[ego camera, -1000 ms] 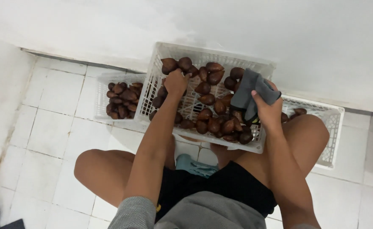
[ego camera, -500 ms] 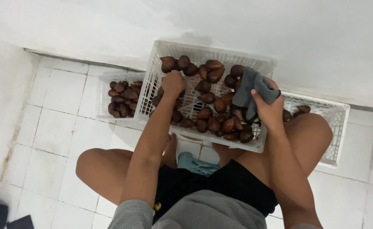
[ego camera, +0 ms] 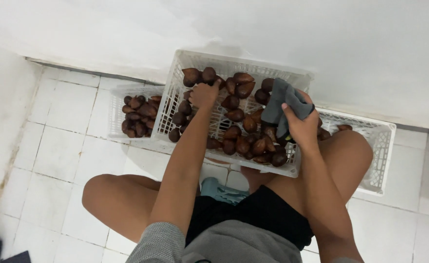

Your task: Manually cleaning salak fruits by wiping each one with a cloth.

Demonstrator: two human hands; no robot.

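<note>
Over the white slatted crate (ego camera: 234,65) that rests across the seated person's knees, the head view shows the left hand (ego camera: 204,94) curled down among the brown scaly fruits (ego camera: 238,115) at the crate's far left – its fingers are bent onto one, though whether they have closed around it I cannot tell. The right hand (ego camera: 300,125) is clenched on a grey cloth (ego camera: 281,104), bunched above the fruit at the crate's right end. Two more white crates sit on the tiled floor (ego camera: 63,146) – the left crate (ego camera: 117,114) holding more fruit, the right crate (ego camera: 377,146) partly hidden behind the knee.
</note>
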